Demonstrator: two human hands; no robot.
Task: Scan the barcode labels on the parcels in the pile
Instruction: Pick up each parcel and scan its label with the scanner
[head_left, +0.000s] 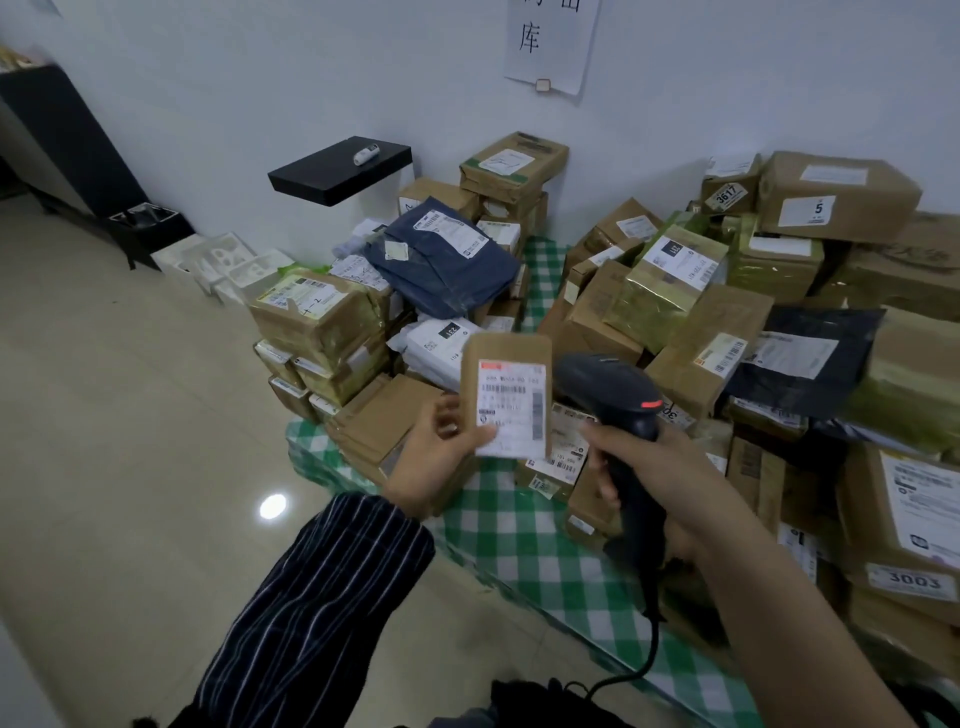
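Parcel (506, 400) held: one, left hand (435, 454); scanner (609, 387): right hand (657, 470).

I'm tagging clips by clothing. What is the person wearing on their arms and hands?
The left arm wears a dark sleeve with thin white stripes, which ends short of the wrist. The right forearm is bare, with no sleeve in view. The left hand and the right hand are bare: no gloves, and no watch or ring shows.
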